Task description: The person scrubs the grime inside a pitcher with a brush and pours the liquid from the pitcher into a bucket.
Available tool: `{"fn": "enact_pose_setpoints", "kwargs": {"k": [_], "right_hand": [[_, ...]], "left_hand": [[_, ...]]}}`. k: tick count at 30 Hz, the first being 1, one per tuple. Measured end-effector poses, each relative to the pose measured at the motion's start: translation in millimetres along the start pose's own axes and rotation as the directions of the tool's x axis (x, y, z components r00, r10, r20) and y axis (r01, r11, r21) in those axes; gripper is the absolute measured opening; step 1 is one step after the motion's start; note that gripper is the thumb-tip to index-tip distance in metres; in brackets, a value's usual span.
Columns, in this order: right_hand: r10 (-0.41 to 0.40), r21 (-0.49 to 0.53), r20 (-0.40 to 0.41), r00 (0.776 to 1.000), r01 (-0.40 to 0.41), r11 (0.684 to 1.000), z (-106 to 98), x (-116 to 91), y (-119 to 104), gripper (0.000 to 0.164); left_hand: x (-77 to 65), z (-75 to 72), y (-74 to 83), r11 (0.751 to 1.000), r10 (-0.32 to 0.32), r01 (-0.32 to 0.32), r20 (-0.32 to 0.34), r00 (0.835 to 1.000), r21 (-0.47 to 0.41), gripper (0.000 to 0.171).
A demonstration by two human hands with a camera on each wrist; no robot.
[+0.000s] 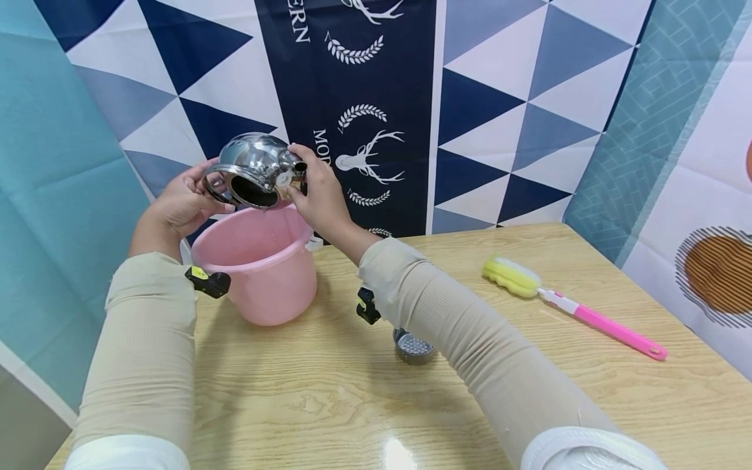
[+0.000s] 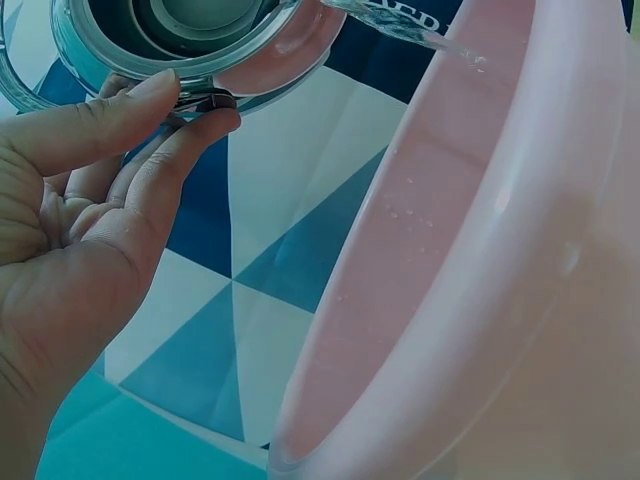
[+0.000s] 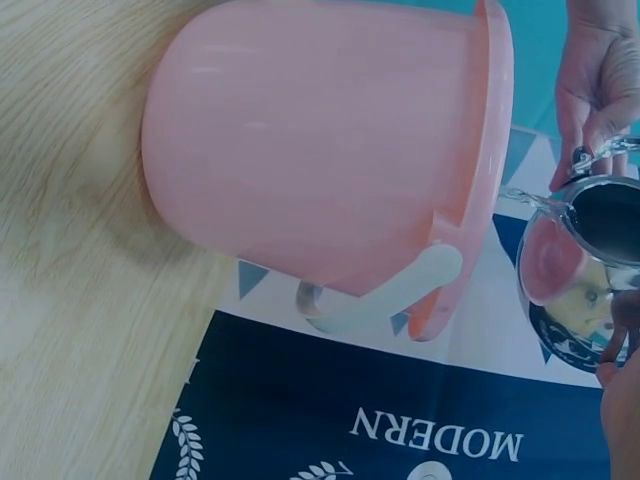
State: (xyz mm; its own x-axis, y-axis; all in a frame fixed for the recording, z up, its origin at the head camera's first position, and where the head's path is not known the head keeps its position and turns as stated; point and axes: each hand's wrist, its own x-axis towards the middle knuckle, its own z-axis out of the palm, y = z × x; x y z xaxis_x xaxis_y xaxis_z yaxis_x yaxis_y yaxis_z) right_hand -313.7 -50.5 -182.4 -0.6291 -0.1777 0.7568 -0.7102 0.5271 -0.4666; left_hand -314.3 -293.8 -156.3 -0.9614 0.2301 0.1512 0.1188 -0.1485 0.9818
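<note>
A shiny steel teapot (image 1: 252, 160) is tipped over the pink bucket (image 1: 276, 281), its round mouth facing down. Water (image 2: 420, 35) streams from that mouth into the bucket, and droplets cling to the inner wall. With thumb and fingers, my left hand (image 1: 182, 202) pinches the teapot at its handle side, beside the chrome loop. On the opposite side my right hand (image 1: 323, 196) grips the pot around its short spout (image 1: 299, 167). In the right wrist view the teapot (image 3: 545, 320) is partly cut off by the frame edge.
A grey perforated strainer cup (image 1: 414, 349) sits on the wooden table (image 1: 305, 405), partly behind my right sleeve. Farther right lies a brush with a yellow sponge head (image 1: 511, 277) and pink handle (image 1: 617, 331). The bucket's white handle (image 3: 390, 290) hangs at its side. Patterned cloth (image 1: 487, 124) stands behind.
</note>
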Motion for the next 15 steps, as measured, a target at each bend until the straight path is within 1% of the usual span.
{"fn": "enact_pose_setpoints", "kwargs": {"k": [8,15], "right_hand": [[-0.039,0.007,-0.025,0.999,0.039,0.999,1.3,-0.1,2.1,0.060],[-0.064,-0.005,-0.033,0.997,0.063,0.998,1.7,-0.1,2.6,0.058]], "left_hand": [[-0.2,1.8,0.5,0.999,-0.002,0.004,-0.029,1.000,0.050,0.101],[-0.5,3.1,1.1,0.998,-0.007,0.011,-0.067,0.998,0.059,0.100]]}}
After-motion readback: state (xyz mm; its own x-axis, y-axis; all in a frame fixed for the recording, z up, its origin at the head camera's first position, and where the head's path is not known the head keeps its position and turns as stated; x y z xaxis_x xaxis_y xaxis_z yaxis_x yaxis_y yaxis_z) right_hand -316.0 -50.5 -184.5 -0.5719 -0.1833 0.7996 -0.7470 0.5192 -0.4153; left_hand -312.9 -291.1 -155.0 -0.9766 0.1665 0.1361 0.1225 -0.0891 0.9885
